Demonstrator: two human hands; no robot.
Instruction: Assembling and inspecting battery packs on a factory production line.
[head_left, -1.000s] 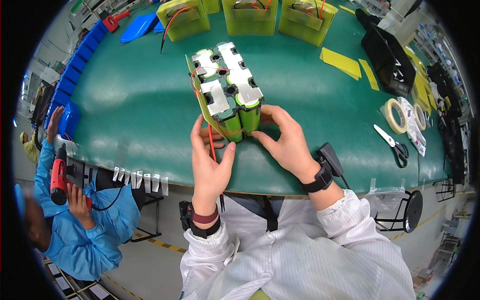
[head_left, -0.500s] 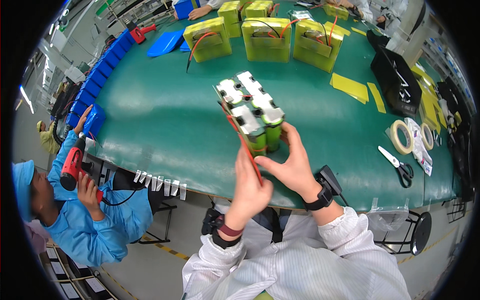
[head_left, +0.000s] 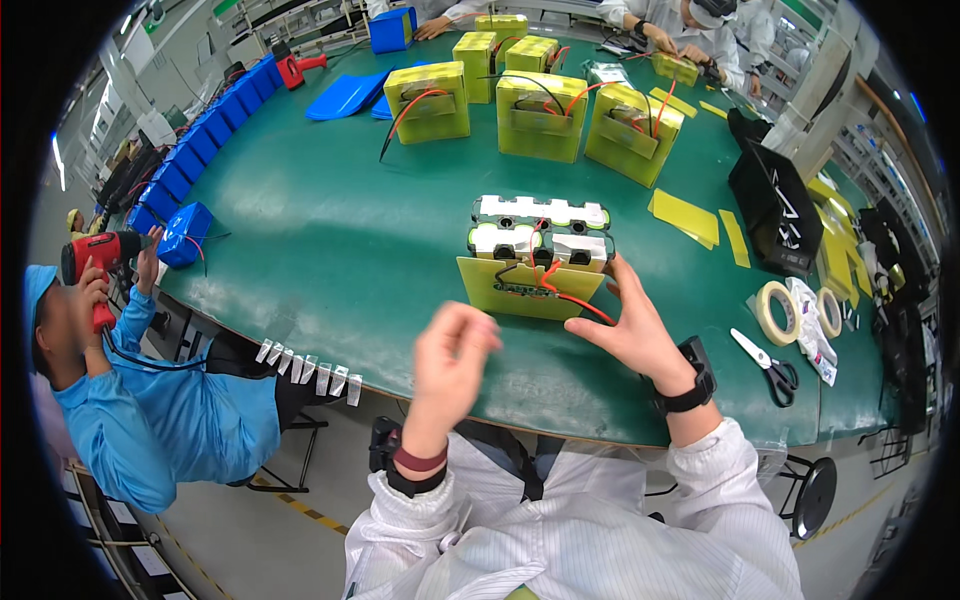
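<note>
Steady the white-topped, yellow-panelled battery block (head_left: 520,280) with light pressure, red insulated wire (head_left: 588,306) unpinched
I hold my right hand (head_left: 640,335) spread wide, fingers against the block's right end; my left hand (head_left: 448,360), blurred, half-curled, contents unclear, hangs apart; the block stands on the green worktable (head_left: 320,220)

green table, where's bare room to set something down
Widest: between the blue block, blue sheets and battery. Smaller: between the right hand and the yellow sheets. Crowded: far side, with yellow packs; right end, with tape, scissors and a black box.
</note>
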